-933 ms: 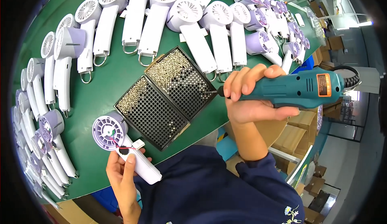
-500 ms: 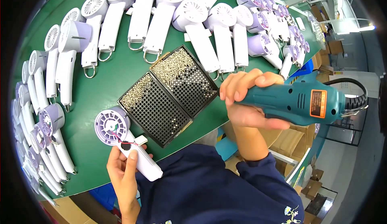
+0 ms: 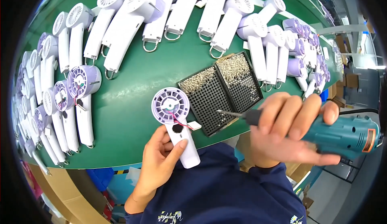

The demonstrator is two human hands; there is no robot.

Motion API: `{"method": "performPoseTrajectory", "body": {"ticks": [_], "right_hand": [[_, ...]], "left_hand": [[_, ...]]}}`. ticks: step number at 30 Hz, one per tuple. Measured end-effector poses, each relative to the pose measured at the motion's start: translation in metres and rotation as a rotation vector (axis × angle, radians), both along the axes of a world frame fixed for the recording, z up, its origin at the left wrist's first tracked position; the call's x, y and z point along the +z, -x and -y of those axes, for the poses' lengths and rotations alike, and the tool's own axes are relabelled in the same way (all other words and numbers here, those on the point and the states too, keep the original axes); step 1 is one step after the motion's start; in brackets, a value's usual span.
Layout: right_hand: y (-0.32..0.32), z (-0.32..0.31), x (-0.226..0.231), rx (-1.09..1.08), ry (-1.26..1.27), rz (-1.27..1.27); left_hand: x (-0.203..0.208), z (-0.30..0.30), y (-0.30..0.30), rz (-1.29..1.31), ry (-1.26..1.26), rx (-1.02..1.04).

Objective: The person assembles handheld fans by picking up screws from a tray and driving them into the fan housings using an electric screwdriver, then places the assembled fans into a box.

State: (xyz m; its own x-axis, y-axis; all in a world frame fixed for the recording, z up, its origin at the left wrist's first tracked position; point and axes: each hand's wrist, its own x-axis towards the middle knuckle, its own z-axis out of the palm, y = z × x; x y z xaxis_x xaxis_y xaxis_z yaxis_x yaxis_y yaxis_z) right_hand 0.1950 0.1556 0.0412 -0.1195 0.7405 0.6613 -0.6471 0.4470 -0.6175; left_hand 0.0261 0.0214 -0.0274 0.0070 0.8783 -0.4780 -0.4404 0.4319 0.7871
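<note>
My left hand [image 3: 163, 159] grips a white and lilac handheld fan [image 3: 188, 150] by its handle, thumb on top. The fan's round head is uncovered, with red and green wires running to a small white tab beside it. In my right hand [image 3: 288, 129] is a teal electric screwdriver [image 3: 342, 134], fingers wrapped round its body. Its thin bit points left over the black screw tray [image 3: 209, 108], towards the fan but apart from it. Something small and bright sits at the bit's tip, too small to name surely. Loose silvery screws [image 3: 235, 67] fill the tray's far part.
Several white fans [image 3: 123, 38] with ring ends lie in an arc along the far side of the green table [image 3: 125, 115]. More lilac open-headed fans [image 3: 84, 83] lie at left and right. Cardboard boxes stand beyond the table's right end.
The screwdriver's bit has left the tray's screws and swung towards the fan. My left hand has brought the fan more upright. The whole view has shifted left.
</note>
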Motion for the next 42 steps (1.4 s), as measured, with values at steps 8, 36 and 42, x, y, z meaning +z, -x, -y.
{"method": "performPoseTrajectory", "body": {"ticks": [8, 36, 42], "right_hand": [[0.033, -0.005, -0.002, 0.176, -0.019, 0.156], [0.097, -0.025, -0.04, 0.332, -0.124, 0.228], [0.103, -0.029, -0.037, 0.339, -0.057, 0.239]], "left_hand": [[0.002, 0.002, 0.003, -0.021, 0.004, -0.001], [-0.001, 0.004, 0.007, -0.099, -0.07, -0.035], [0.0, 0.002, 0.011, -0.092, -0.063, -0.056]]}}
